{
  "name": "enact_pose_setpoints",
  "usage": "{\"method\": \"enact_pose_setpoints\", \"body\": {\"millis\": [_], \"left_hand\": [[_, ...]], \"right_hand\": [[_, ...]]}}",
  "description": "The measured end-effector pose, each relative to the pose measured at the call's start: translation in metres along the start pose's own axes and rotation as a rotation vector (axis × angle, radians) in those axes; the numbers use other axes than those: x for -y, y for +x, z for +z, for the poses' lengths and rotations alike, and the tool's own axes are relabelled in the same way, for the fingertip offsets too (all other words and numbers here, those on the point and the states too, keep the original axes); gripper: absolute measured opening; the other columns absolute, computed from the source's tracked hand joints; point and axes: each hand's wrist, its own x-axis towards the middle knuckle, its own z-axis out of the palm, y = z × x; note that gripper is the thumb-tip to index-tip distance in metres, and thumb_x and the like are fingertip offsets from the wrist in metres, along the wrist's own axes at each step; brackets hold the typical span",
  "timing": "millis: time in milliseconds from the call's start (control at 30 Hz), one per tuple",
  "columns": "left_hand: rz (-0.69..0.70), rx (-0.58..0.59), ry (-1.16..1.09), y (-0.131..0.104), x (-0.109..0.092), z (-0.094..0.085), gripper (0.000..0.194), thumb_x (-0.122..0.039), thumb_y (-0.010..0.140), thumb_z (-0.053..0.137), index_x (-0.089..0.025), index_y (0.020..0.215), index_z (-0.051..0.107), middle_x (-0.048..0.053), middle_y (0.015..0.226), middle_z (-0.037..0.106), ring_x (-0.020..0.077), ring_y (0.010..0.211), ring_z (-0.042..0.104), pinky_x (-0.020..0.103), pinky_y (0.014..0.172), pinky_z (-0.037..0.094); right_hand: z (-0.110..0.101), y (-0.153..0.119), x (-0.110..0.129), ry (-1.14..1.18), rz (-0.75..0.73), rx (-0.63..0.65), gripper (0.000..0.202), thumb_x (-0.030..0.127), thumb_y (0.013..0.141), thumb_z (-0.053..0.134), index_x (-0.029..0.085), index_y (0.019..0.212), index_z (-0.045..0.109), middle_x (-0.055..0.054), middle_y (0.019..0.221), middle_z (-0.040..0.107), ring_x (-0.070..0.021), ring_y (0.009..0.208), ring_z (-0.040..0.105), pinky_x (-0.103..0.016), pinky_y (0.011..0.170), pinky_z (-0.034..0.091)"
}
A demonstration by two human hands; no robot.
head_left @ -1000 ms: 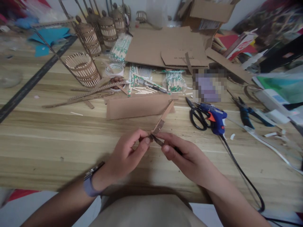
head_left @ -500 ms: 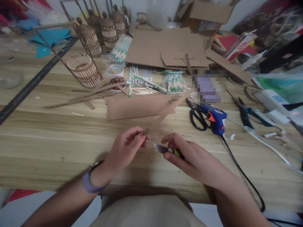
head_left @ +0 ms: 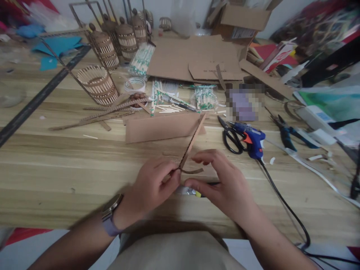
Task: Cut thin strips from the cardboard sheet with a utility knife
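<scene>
Your left hand [head_left: 157, 180] pinches the near end of a cardboard strip [head_left: 192, 140] between thumb and fingers, above the near middle of the table [head_left: 70, 165]. The strip slants far and right, across the right end of the flat card [head_left: 160, 128]; whether they touch, you can't tell. A thin flap [head_left: 194, 171] curls rightward from the pinched end. Your right hand [head_left: 227, 183] is open, thumb and fingers parted around the flap, apparently not touching it. The knife [head_left: 198, 194] seems to lie just beneath that hand; any finger contact is hidden. You look to be separating the strip's layers. The next move likely calls for pinching the flap right-handed and peeling gently, left grip firm.
</scene>
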Motion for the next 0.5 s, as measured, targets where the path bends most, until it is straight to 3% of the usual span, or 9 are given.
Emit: {"method": "enact_pose_setpoints", "body": {"millis": [200, 500], "left_hand": [[0.212, 0.046, 0.215, -0.0006, 0.0042, 0.0061, 0.032, -0.02, 0.106, 0.04, -0.016, 0.082, 0.061, 0.005, 0.076, 0.066, 0.0205, 0.074, 0.058, 0.032, 0.07, 0.046], [0.269, 0.082, 0.266, -0.0001, 0.0081, 0.007, 0.036, -0.019, 0.108, 0.032, -0.016, 0.09, 0.063, 0.006, 0.082, 0.068, 0.0209, 0.077, 0.06, 0.033, 0.073, 0.051]], "right_hand": [[0.0098, -0.002, 0.0015, 0.129, -0.022, -0.001, 0.003, 0.025, 0.094, 0.068, 0.023, 0.096, 0.069, -0.004, 0.097, 0.077, -0.0177, 0.09, 0.074, -0.03, 0.077, 0.061], [0.0089, -0.0042, -0.0061, 0.12, -0.073, -0.061, 0.009, 0.015, 0.09, 0.068, 0.024, 0.091, 0.07, -0.004, 0.094, 0.075, -0.0174, 0.087, 0.072, -0.031, 0.077, 0.061]]}}
